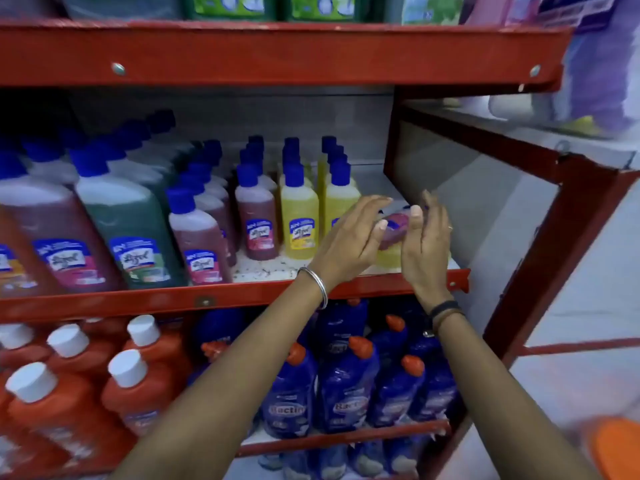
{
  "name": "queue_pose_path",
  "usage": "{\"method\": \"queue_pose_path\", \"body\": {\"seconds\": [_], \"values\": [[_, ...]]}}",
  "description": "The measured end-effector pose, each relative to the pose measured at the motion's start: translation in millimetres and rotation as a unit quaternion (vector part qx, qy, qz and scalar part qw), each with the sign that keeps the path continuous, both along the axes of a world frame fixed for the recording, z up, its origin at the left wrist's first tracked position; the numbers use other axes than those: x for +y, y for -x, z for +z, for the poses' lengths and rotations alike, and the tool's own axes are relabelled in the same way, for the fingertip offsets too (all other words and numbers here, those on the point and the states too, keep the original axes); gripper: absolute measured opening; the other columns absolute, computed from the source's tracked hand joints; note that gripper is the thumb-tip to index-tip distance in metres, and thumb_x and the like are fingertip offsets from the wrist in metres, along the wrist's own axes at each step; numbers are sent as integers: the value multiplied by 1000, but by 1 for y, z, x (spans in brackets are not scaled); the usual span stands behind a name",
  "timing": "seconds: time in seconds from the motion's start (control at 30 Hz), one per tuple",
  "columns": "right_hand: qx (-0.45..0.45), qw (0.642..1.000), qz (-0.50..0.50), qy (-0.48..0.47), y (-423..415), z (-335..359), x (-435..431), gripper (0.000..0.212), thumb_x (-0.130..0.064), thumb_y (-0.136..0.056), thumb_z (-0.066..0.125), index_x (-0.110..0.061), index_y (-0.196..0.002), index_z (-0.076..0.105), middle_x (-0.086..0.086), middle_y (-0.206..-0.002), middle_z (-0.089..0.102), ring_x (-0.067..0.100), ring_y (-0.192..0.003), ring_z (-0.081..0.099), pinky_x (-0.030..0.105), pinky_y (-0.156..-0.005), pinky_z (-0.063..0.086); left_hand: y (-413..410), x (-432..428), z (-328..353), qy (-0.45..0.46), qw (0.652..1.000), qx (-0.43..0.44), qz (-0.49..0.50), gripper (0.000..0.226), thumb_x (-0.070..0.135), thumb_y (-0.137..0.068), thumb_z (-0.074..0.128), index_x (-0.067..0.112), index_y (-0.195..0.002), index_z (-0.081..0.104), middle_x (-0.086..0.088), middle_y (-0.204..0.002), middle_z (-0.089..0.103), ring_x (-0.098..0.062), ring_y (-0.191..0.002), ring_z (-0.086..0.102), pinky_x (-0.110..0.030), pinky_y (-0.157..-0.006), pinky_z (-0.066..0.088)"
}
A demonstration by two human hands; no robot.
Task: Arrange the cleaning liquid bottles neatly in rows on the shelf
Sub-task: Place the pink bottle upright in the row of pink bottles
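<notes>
Small blue-capped bottles stand in rows on the red middle shelf (242,299): reddish ones (258,220) and yellow ones (299,220). At the right front stands one more yellow bottle (391,252), mostly hidden between my hands. My left hand (349,237) is on its left and my right hand (424,244) on its right. Both have fingers stretched and apart, with fingertips at the bottle's pink label. Neither hand is wrapped around it.
Larger red and green bottles (128,230) fill the left of the shelf. Below stand orange bottles with white caps (135,386) and blue bottles (343,386). A red upright (526,271) bounds the right end, with bare shelf behind the hands. An orange object (620,448) lies at the lower right.
</notes>
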State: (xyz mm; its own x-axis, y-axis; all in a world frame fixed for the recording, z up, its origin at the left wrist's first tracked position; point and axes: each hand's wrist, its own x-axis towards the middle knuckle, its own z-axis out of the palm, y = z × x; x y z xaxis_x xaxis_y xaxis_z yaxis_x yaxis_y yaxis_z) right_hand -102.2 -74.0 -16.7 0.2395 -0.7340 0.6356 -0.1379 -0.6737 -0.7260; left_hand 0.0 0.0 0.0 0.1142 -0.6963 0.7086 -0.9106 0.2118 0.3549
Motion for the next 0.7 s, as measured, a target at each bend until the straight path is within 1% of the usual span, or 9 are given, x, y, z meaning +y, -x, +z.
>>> {"method": "queue_pose_path", "body": {"seconds": [0.13,0.23,0.3,0.37,0.43,0.5,0.57,0.63,0.7], "values": [[37,997,-18,-67,4,-10,-27,61,-45,-96,33,0,-135,43,18,-136,49,30,-125,47,37,-109,35,7,-44,0,-102,994,4,38,37,13,-94,35,-2,-127,43,-24,-130,49,-35,-120,47,-38,-104,35],[67,991,-28,-116,3,-15,-47,43,-25,-96,45,0,-132,45,18,-125,56,30,-115,54,17,-90,38,7,-72,-1,-201,974,25,99,39,12,-91,38,-2,-128,39,-27,-129,48,-42,-117,48,-49,-96,42],[101,984,-22,-144,2,-14,-62,32,-15,-94,47,3,-120,52,13,-98,61,30,-94,60,2,-60,36,8,-85,3,-279,950,35,136,38,16,-90,42,-2,-123,39,-28,-125,49,-44,-113,50,-45,-89,43],[118,980,-12,-163,0,-14,-75,26,-13,-93,47,6,-107,59,9,-85,58,28,-79,61,11,-45,35,12,-95,11,-327,929,58,160,38,23,-91,42,-1,-121,40,-27,-125,49,-42,-112,52,-39,-86,43],[105,975,2,-198,-4,-9,-78,24,-14,-93,47,2,-104,62,12,-89,64,24,-75,61,10,-52,41,16,-100,18,-353,917,88,166,39,25,-93,40,0,-123,40,-26,-128,47,-39,-113,51,-37,-86,42],[56,967,29,-247,-6,-11,-82,19,-17,-93,50,-9,-98,66,15,-98,70,25,-85,66,30,-77,57,19,-102,21,-362,913,103,160,37,19,-93,43,0,-125,39,-23,-129,47,-37,-116,50,-37,-87,43],[8,958,47,-283,-7,-14,-83,13,-20,-91,53,-22,-84,64,15,-96,72,30,-90,70,49,-85,58,17,-98,19,-351,916,115,158,42,13,-88,52,1,-125,38,-22,-128,47,-36,-115,50,-36,-84,44],[-33,953,60,-295,-6,-13,-80,9,-25,-90,59,-18,-90,67,13,-95,73,31,-91,71,52,-85,57,14,-90,15,-310,930,144,134,42,14,-86,53,3,-124,39,-22,-126,45,-37,-112,51,-37,-86,45],[-73,940,80,-323,-2,-9,-75,28,-26,-88,65,-5,-106,67,16,-101,73,28,-91,71,48,-85,58,11,-79,12,-252,944,191,93,39,13,-87,50,5,-124,42,-20,-124,47,-36,-110,53,-42,-91,48]]}}
